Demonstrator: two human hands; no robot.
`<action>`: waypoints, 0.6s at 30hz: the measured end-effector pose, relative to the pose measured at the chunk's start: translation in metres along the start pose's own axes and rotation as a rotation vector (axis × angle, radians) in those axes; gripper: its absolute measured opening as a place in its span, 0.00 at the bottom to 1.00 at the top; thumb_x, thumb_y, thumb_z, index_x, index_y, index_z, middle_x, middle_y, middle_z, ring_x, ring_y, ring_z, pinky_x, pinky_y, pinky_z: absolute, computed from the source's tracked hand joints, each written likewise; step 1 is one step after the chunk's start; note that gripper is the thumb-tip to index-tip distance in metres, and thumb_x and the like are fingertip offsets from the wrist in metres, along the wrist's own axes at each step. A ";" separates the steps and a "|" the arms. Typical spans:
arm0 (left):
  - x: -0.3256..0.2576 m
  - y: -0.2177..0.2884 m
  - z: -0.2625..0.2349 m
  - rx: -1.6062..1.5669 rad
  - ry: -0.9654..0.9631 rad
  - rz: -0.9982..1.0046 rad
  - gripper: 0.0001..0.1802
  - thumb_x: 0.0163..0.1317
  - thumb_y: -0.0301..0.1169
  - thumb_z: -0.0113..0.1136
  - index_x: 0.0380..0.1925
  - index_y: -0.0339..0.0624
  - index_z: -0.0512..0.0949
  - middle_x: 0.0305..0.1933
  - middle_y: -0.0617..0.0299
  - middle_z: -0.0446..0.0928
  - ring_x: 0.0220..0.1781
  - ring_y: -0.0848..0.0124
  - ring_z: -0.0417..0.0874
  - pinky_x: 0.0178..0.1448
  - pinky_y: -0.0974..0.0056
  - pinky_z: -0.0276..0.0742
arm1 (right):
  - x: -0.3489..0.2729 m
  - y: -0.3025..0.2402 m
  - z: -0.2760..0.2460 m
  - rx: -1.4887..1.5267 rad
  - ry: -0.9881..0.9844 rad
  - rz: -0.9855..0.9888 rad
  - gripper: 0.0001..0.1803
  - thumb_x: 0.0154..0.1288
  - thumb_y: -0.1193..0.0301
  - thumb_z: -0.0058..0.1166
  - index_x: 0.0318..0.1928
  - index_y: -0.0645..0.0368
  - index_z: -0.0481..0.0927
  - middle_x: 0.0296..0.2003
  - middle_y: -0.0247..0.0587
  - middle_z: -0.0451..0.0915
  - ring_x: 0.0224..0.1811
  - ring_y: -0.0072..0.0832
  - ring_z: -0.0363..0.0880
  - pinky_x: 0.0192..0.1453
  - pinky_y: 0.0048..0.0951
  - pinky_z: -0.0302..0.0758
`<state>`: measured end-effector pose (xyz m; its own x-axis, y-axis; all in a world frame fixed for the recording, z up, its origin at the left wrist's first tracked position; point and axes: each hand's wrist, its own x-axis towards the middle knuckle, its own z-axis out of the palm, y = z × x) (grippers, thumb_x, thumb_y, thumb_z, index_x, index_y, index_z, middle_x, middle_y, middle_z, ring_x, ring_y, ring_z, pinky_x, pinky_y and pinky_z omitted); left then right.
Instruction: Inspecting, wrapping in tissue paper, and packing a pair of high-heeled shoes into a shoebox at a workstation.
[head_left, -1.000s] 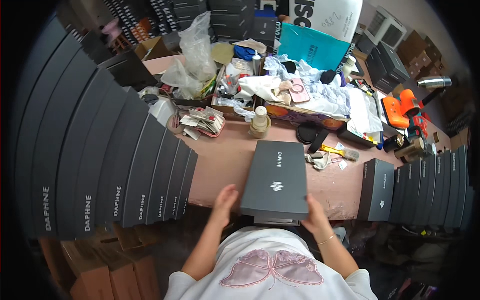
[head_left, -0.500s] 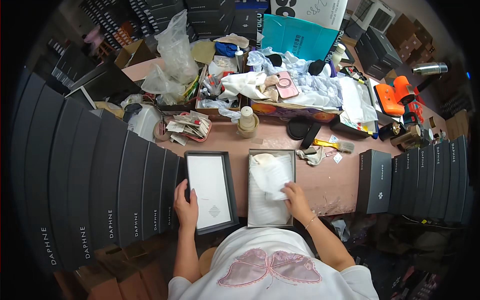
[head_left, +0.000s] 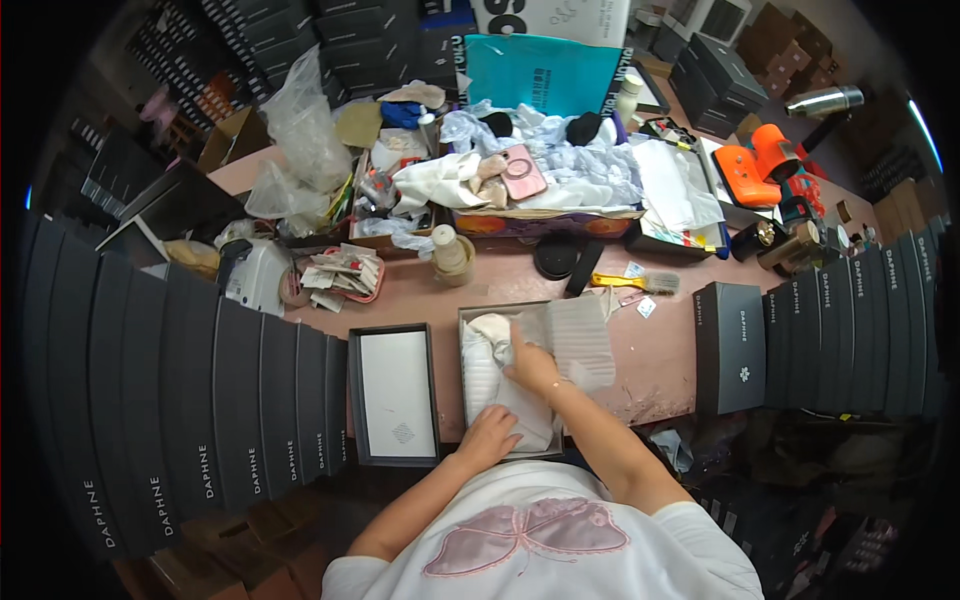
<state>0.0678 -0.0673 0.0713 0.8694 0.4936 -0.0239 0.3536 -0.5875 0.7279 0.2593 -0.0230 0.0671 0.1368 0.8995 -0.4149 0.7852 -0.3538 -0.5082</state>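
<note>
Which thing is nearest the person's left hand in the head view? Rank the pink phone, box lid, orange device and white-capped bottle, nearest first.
1. Box lid: just left of the left hand.
2. White-capped bottle: ahead, slightly left.
3. Pink phone: farther ahead, slightly right.
4. Orange device: far ahead, well to the right.

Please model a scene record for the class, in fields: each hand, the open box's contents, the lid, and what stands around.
Left hand: at the near left of the open box, fingers on white wrapping
Right hand: over the box, fingers at the wrapping; grip unclear
Thin sheet: spread past the box's right side
Lid: inside up, left of the box
Far left: row of dark boxes
Far right: second row of dark boxes
Beyond the box: yellow-handled brush
</note>
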 end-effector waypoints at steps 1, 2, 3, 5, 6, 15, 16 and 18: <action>0.000 0.001 -0.003 -0.014 0.031 -0.018 0.20 0.52 0.34 0.65 0.41 0.34 0.74 0.45 0.48 0.71 0.52 0.52 0.71 0.56 0.54 0.68 | 0.011 0.008 0.001 -0.002 0.016 -0.038 0.51 0.48 0.70 0.62 0.69 0.64 0.45 0.39 0.66 0.77 0.40 0.56 0.78 0.47 0.45 0.75; 0.001 0.000 -0.001 0.020 0.096 0.032 0.24 0.50 0.39 0.66 0.42 0.33 0.73 0.44 0.48 0.70 0.49 0.51 0.70 0.55 0.55 0.69 | 0.019 0.013 0.006 0.000 0.027 -0.076 0.52 0.48 0.70 0.62 0.69 0.64 0.44 0.38 0.66 0.78 0.39 0.56 0.78 0.45 0.46 0.75; 0.003 0.008 -0.002 0.025 0.066 -0.020 0.27 0.49 0.41 0.66 0.43 0.33 0.73 0.45 0.47 0.69 0.50 0.51 0.70 0.55 0.55 0.69 | 0.023 0.015 0.009 0.004 0.032 -0.117 0.52 0.47 0.70 0.62 0.69 0.64 0.43 0.36 0.66 0.78 0.38 0.56 0.78 0.43 0.48 0.75; 0.007 0.023 -0.008 0.039 0.047 -0.154 0.31 0.48 0.44 0.67 0.46 0.32 0.72 0.46 0.46 0.69 0.52 0.50 0.69 0.56 0.55 0.68 | -0.007 0.003 -0.029 0.102 0.135 -0.187 0.49 0.48 0.72 0.59 0.69 0.63 0.46 0.37 0.66 0.78 0.39 0.55 0.78 0.45 0.46 0.75; 0.008 0.018 -0.006 0.076 0.048 -0.135 0.31 0.48 0.45 0.67 0.47 0.33 0.72 0.46 0.46 0.69 0.53 0.50 0.69 0.58 0.53 0.65 | -0.025 0.010 -0.048 0.172 0.226 -0.254 0.48 0.49 0.73 0.58 0.69 0.64 0.47 0.38 0.64 0.78 0.39 0.54 0.79 0.45 0.45 0.75; -0.009 0.014 -0.003 -0.285 0.247 -0.240 0.13 0.51 0.26 0.60 0.38 0.37 0.75 0.46 0.48 0.73 0.52 0.55 0.74 0.60 0.55 0.67 | -0.092 0.215 -0.054 0.123 0.422 0.300 0.47 0.52 0.78 0.55 0.70 0.62 0.44 0.51 0.66 0.72 0.53 0.55 0.73 0.55 0.44 0.71; -0.012 0.018 -0.015 -0.396 0.363 -0.315 0.11 0.51 0.23 0.59 0.37 0.37 0.75 0.45 0.49 0.73 0.50 0.57 0.76 0.58 0.58 0.70 | -0.087 0.204 -0.050 0.039 0.490 0.250 0.44 0.53 0.79 0.55 0.69 0.63 0.48 0.50 0.66 0.72 0.51 0.55 0.73 0.54 0.44 0.71; -0.052 0.013 -0.015 -0.525 0.679 -0.348 0.10 0.52 0.18 0.56 0.37 0.35 0.73 0.40 0.54 0.74 0.45 0.63 0.78 0.50 0.68 0.75 | -0.093 0.142 -0.082 -0.198 0.725 0.025 0.40 0.54 0.78 0.56 0.67 0.64 0.53 0.50 0.64 0.72 0.49 0.55 0.74 0.53 0.43 0.72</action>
<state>0.0220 -0.0907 0.0922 0.2959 0.9551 -0.0139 0.2109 -0.0511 0.9762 0.4078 -0.1360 0.0955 0.4658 0.8593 0.2113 0.8613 -0.3854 -0.3313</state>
